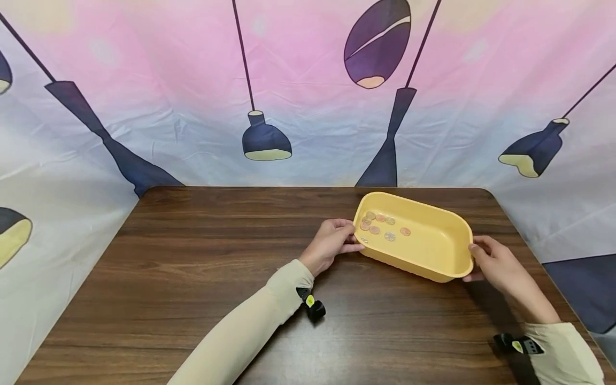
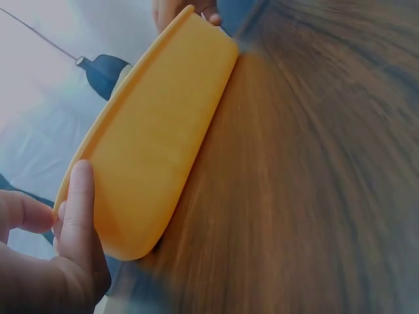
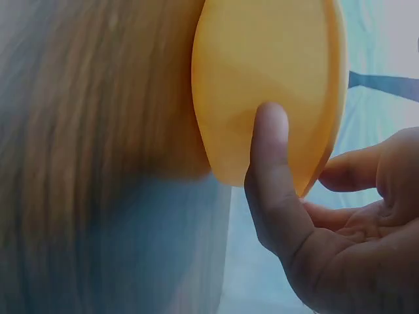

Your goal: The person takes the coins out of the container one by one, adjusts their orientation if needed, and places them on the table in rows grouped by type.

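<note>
A yellow plastic tub with rounded corners is held at the right side of the table in the head view, its opening facing up. Several copper and silver coins lie on its floor, most of them toward the left end. My left hand grips the left end at the rim, with one finger along the outer wall. At the opposite end my right hand pinches the rim, a finger pressed against the outside. Whether the tub's base touches the table cannot be told.
A dark wood-grain table lies beneath, its back edge close behind the tub. Behind it hangs a pastel cloth printed with dark lamps. Each sleeve cuff carries a small black camera.
</note>
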{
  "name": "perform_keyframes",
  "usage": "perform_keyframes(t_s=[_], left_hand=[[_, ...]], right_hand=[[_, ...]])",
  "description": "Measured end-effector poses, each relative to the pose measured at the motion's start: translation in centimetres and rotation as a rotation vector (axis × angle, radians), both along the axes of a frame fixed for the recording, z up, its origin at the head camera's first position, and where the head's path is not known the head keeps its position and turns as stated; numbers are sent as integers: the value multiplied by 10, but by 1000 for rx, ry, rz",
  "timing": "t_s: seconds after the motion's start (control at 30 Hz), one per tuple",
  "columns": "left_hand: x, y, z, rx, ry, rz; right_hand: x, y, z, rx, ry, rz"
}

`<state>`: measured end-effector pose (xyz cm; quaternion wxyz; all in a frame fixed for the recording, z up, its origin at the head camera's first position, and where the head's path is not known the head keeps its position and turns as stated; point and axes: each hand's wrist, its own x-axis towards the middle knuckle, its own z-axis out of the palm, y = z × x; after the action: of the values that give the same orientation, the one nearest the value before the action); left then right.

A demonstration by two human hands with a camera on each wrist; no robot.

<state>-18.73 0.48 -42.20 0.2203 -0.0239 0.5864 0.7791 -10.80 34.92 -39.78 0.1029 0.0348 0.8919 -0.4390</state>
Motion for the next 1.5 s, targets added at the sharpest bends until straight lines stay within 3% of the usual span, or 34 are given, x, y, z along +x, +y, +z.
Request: perform_keyframes(t_s=[0.53, 0.83, 1.1, 1.5], left_hand=[[-1, -47, -1, 23, -8, 77], [-8, -67, -4, 31, -50, 138], [-15, -89, -2, 24, -55, 200], [-21, -123, 0, 5, -55, 248]], right_hand=[[-33, -38, -3, -153, 63, 84], [-53, -61, -10, -367, 40, -61], [-77, -82, -13, -564, -3, -81], [-100, -115, -15, -527, -65, -90]])
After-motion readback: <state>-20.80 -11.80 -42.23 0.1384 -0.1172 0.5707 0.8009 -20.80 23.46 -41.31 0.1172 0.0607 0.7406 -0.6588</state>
